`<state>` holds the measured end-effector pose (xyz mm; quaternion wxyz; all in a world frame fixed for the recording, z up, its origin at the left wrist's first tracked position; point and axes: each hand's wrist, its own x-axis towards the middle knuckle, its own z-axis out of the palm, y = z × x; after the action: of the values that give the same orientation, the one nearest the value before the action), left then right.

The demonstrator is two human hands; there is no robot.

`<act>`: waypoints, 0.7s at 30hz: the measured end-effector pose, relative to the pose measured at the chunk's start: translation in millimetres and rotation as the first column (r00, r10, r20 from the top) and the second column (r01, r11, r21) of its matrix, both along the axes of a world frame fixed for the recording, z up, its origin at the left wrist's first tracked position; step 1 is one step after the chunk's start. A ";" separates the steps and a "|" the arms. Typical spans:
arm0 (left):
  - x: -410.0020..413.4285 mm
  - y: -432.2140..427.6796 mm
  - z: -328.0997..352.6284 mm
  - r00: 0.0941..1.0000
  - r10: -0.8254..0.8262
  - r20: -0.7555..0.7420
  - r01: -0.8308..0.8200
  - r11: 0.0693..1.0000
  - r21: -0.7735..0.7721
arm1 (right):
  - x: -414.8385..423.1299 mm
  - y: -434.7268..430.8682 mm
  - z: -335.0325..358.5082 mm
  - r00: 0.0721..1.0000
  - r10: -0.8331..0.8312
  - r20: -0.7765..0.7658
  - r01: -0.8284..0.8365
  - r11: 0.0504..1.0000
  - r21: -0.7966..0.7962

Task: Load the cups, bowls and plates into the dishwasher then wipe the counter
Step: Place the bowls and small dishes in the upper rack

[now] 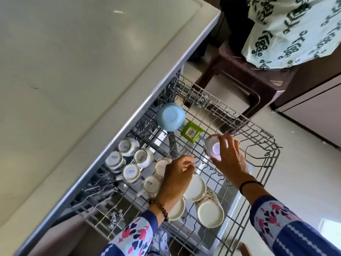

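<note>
- Currently loading, by my reading: the small white upturned bowl (212, 146) is gripped by the right hand (230, 160), fingers curled round its base, just above the grey wire dishwasher rack (258, 137).
- The left hand (177, 176) hovers over the rack beside the upturned white ceramic cups (129, 171), fingers curled. I cannot tell whether it holds anything.
- Next move, I judge: lower the bowl mouth-down into a free slot, clear of the green square plastic tub (191, 131).
- Rack also holds a pale blue upturned bowl (170, 116).
- The pale stone counter (73, 61) is not yet wiped; a brown plastic stool (239, 74) stands beyond.

Home kitchen: counter (64, 71), dishwasher rack (239, 126).
</note>
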<state>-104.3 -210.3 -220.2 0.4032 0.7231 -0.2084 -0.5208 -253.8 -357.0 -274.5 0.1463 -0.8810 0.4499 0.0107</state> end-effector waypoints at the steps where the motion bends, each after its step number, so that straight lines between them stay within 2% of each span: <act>1: -6.4 1.6 1.8 1.000 0.011 -0.001 -0.011 1.000 -0.003 | -5.6 1.7 2.4 1.000 -0.015 0.021 0.015 1.000 0.012; 4: -29.1 5.4 10.5 0.999 0.051 0.017 -0.050 0.998 -0.043 | -27.0 10.2 11.0 0.995 -0.030 0.100 0.029 0.999 0.013; 7: -58.8 10.6 18.5 0.997 0.062 0.043 -0.058 0.994 -0.089 | -57.4 20.5 27.2 0.979 -0.076 0.188 0.059 0.994 0.091; 13: -131.5 27.7 18.0 0.999 -0.027 0.043 0.031 0.996 -0.085 | -127.3 40.6 53.0 0.922 -0.166 0.350 0.154 0.986 0.062; 17: -179.0 46.9 12.5 0.976 -0.177 0.129 0.181 0.983 -0.015 | -165.4 53.8 61.5 0.858 -0.363 0.362 0.277 0.922 0.270; 21: -211.6 62.5 -0.6 0.875 -0.328 0.355 0.300 0.945 0.133 | -182.4 57.8 54.1 0.828 -0.471 0.304 0.280 0.818 0.502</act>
<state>-315.9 -147.8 -220.9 0.2394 0.7795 -0.3762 -0.4400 -436.2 -299.3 -220.4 0.4311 -0.6974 0.5626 -0.1060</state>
